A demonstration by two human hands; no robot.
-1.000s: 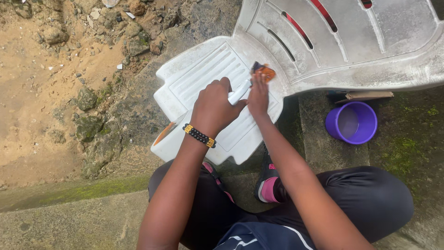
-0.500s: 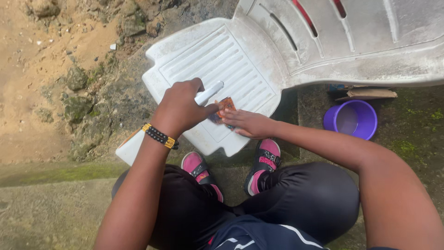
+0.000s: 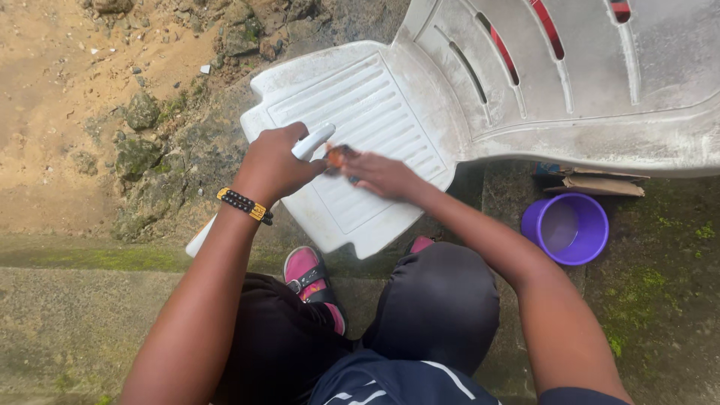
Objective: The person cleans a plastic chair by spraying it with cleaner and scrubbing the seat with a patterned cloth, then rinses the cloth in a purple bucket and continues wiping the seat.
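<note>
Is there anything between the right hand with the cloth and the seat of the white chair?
Nothing visible is in between. The right hand presses the small orange cloth directly on the ribbed seat of the white plastic chair. The left hand grips a white chair part just beside it. The purple cup stands off to the side.

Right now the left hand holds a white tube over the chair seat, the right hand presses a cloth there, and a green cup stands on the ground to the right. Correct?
Not quite: the cup is purple, as the head view shows. The rest holds.
</note>
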